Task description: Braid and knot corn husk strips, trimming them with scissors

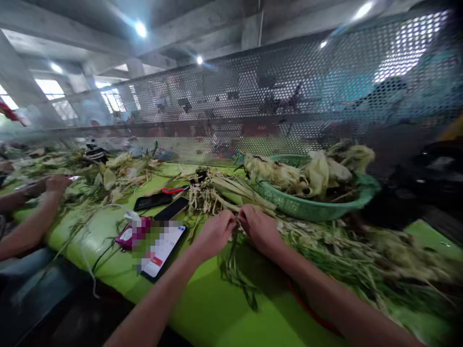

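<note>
My left hand and my right hand meet above the middle of the table, with fingers pinched and fingertips nearly touching. Thin green stems hang down from between them, limp and dark at the lower ends. The exact point of grip is hidden by my fingers. Just beyond my hands lies a pile of pale dried stalks with small knobbly ends. To the right, a green plastic basket holds wilted, pale yellow plant matter.
Left of my arms lie a lit phone, two dark phones, a red-handled tool and a purple pack with a cable. Plant scraps spread on the right. Another person's hands work at far left. A perforated metal screen stands behind.
</note>
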`<move>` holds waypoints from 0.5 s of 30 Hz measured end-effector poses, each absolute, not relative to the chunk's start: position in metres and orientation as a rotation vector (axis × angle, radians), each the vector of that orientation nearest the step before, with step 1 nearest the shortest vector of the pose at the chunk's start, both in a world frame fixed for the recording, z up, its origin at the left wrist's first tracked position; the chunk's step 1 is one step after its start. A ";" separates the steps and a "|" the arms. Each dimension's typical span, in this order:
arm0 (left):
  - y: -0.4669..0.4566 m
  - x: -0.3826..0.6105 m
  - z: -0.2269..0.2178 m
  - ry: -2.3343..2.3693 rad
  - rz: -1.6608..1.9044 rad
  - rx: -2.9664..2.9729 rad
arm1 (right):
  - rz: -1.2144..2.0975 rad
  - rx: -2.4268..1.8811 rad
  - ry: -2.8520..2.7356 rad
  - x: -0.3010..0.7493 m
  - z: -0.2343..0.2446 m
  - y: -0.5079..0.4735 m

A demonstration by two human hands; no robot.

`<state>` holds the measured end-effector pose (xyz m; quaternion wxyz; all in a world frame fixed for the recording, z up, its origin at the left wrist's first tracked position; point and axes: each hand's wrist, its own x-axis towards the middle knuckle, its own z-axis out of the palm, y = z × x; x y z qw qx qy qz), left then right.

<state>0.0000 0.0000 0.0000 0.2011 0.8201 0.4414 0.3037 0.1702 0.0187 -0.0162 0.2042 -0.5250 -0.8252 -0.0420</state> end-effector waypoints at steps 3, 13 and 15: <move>-0.001 -0.003 -0.007 1.245 0.888 2.259 | -0.131 -1.480 -2.283 0.167 -0.023 0.022; 0.018 -0.011 -0.029 1.171 1.081 1.725 | 0.647 -1.264 -1.967 0.169 -0.016 0.028; 0.018 -0.011 -0.029 1.152 1.085 1.688 | 0.850 -1.314 -1.871 0.166 -0.016 0.027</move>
